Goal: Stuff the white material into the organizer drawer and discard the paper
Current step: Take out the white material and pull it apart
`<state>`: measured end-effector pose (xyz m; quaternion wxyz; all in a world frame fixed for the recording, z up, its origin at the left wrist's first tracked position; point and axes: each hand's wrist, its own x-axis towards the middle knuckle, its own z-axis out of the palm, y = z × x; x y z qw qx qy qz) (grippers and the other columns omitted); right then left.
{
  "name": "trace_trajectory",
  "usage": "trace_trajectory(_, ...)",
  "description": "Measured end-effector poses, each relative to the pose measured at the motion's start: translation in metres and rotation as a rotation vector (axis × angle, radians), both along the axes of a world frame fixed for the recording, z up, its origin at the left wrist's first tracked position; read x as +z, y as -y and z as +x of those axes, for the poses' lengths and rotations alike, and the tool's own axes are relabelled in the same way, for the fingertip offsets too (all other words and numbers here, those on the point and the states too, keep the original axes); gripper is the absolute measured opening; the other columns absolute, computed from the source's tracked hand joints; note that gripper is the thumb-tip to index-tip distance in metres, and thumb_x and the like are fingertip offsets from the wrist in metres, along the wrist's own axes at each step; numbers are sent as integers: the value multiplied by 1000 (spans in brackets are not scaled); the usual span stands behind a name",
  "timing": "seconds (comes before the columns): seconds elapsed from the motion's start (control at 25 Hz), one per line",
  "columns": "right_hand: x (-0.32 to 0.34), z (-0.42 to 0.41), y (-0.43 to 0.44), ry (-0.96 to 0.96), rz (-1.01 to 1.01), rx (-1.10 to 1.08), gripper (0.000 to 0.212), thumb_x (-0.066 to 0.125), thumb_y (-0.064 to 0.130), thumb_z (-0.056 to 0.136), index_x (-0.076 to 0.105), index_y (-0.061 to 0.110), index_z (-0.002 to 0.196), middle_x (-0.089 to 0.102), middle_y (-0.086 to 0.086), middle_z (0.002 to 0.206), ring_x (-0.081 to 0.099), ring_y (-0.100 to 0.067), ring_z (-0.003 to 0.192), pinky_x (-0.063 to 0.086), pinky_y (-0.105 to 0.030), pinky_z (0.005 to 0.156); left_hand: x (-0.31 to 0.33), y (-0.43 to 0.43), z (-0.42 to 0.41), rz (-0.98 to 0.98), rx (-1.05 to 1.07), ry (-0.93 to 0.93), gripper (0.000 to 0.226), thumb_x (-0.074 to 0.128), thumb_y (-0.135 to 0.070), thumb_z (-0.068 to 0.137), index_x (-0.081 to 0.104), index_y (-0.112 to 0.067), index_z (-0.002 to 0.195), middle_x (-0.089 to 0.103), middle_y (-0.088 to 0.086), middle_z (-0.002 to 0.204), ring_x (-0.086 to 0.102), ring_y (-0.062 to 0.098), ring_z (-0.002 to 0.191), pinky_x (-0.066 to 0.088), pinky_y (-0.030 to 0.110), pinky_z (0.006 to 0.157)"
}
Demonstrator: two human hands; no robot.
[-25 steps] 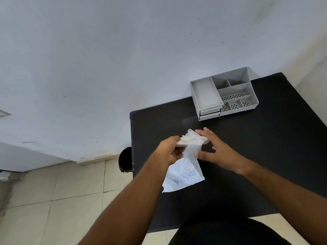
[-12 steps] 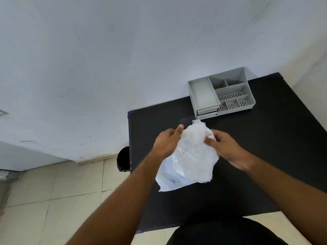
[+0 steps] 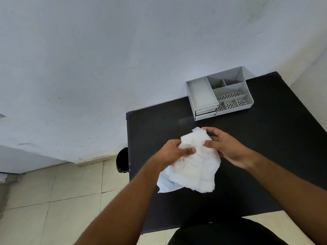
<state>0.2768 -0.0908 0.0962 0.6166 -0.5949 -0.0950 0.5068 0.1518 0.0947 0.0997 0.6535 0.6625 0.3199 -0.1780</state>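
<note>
1. The left hand (image 3: 174, 151) grips the upper left edge of a crumpled, thin white sheet of material (image 3: 194, 167), thumb curled over its front.
2. The right hand (image 3: 224, 147) pinches the same sheet at its upper right edge, fingers bent round the top corner.
3. The sheet hangs between both hands above the matte black table (image 3: 265, 156), its lower edge loose.
4. A pale, blue-printed paper wrapper (image 3: 164, 184) pokes out behind the sheet's lower left side; which hand holds it cannot be told.
5. The light grey plastic compartment organizer (image 3: 246, 89) stands at the table's far edge against the whitish wall (image 3: 106, 68), well apart from the hands. Its two stacked drawer fronts (image 3: 206, 113) face the person.
6. Bare table top lies between the hands and the organizer, and to the right.
7. A black round bin (image 3: 123, 160) sits on the beige tiled floor (image 3: 53, 191), just beside the table's left edge.
</note>
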Motion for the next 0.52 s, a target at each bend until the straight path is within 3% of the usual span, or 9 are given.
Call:
trace_trajectory(0.08,1,-2,-1,31,9,12,49,73,15,88,58,30,132,71,-7,123,71,-22,107,58,-43,93,-3,2,2,29,-7,-13,37,84,-30,84,74,-11,114,80,6,104,77,25,96,61,45,92)
trace_trajectory(0.16,5,-3,-4,-8,29,-8,35,62,35,95,62,27,129,72,-3,122,71,-19,109,57,-38,91,-6,4,2,49,-11,-15,38,85,-30,83,74,-11,113,80,6,103,77,24,95,61,45,91)
trace_trajectory(0.28,10,0,-11,-32,-80,-108,47,42,61,97,67,31,123,76,1,114,71,-17,107,55,-36,87,-5,5,2,66,-8,-7,38,85,-32,82,74,-13,114,80,3,104,78,20,93,62,41,88)
trace_trajectory(0.4,6,-3,-16,207,-118,-150,23,58,38,98,72,27,114,74,3,108,70,-19,105,57,-27,75,-4,6,3,94,-30,22,32,82,-29,85,74,-17,114,79,-1,102,77,15,90,63,30,79)
trace_trajectory(0.52,3,-8,-15,308,-67,-101,17,69,25,92,72,28,109,75,7,106,71,-15,102,59,-23,71,-5,7,5,122,-15,32,32,78,-28,90,70,-18,119,77,-2,107,74,16,96,62,34,85)
